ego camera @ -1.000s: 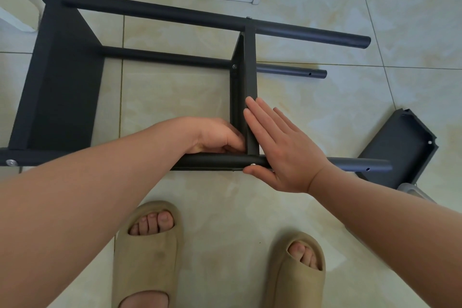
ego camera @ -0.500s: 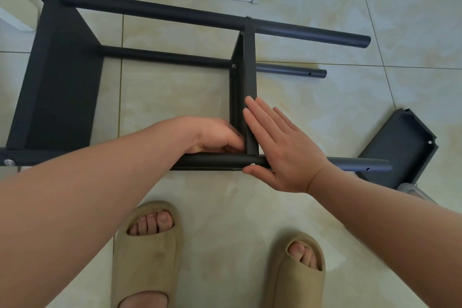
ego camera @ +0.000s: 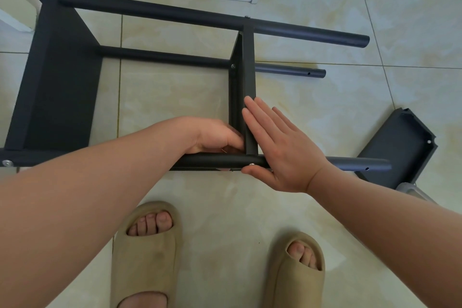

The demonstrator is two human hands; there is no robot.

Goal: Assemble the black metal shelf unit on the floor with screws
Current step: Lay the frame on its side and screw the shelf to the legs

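**Shelf unit unmoved at the middle joint**

Over the last second nothing has shifted. The frame lies on its side on the tiled floor, just ahead of my 2 slippers, and both hands sit where they were.

My right hand is flat, with its fingers straight and together against the right face of the middle shelf panel. Its thumb is tucked under the near post, beside the screw head that shows there. My left hand is curled into the inside corner where that panel meets the post. Its fingertips are hidden behind the panel, so I cannot tell whether they pinch a nut or only brace the metal.

I read the stillness as keeping the joint square while this screw is seated, not as progress. The end panel on the left looks already fixed, with a screw at its near corner. A 3rd panel lies loose on the floor to my right, by the free end of the near post, so that tier is not yet fitted.
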